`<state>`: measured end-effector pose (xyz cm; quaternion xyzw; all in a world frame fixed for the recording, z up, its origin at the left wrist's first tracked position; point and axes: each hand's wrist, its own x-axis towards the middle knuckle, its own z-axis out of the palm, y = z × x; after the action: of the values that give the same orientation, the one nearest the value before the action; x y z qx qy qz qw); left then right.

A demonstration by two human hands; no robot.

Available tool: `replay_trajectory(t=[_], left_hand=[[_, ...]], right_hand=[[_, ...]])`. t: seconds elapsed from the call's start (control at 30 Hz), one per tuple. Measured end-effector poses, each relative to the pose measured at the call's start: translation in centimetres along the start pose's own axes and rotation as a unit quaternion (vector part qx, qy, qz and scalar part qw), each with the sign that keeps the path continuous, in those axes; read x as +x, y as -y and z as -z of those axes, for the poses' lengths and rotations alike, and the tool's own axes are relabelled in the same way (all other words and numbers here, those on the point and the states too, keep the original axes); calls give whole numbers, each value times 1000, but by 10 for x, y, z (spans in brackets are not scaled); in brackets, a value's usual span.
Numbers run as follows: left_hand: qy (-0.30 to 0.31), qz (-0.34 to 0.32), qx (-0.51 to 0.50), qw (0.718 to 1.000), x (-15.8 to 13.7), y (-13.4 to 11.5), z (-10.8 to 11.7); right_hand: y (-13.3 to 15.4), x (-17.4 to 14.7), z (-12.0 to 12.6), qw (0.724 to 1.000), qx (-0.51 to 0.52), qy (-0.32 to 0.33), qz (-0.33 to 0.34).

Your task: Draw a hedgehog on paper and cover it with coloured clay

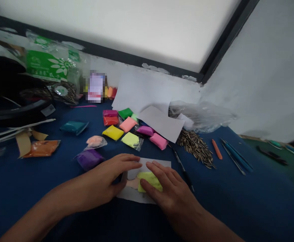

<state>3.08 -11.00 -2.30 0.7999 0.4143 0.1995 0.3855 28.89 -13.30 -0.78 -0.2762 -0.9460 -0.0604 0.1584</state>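
Note:
A small sheet of white paper (134, 173) lies on the blue tabletop in front of me. On it is a flattened patch of yellow-green modelling clay (150, 181), with a thin peach patch (131, 183) to its left. My left hand (109, 176) rests at the paper's left side, fingers stretched out and holding nothing. Above the yellow-green clay, my right hand (165, 186) is spread with its fingertips over the patch, partly hiding it. Whether the fingers press the clay or only hover, I cannot tell.
Several bagged clay packs surround the paper, among them a purple pack (89, 159) and a yellow pack (113, 133). A pen (182, 166) lies to the right, near a heap of sunflower seeds (196, 148), an orange stick (216, 149) and blue tools (237, 156).

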Motion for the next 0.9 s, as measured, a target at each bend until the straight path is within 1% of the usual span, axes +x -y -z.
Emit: replay_trajectory(t=[0.13,0.27,0.37,0.53,0.57,0.7,0.83,0.9], left_hand=[[32,27,-7,999,0,4,6],[33,31,-5,999,1,2,8],[27,28,-5,999,2,-1,8],[17,16,-2,1000,1,-4,8],[12,13,-2,1000,1,-3,8],[2,4,2,1000,3,-1,6],[10,-1,15,1000,4,0,5],[5,-6,13,1000,3,0,4]], right_hand=[[2,-2,-3,1000,10,-14,-5],[8,-1,-9,999,5,-43,-1],[13,5,-12,999,-9,-33,-7],[16,11,-13,1000,-8,22,-11],[16,12,-13,1000,-10,25,-12],[16,11,-12,1000,-9,9,-17],[16,13,-11,999,-13,-11,-29],[17,15,-13,999,-19,-10,-28]])
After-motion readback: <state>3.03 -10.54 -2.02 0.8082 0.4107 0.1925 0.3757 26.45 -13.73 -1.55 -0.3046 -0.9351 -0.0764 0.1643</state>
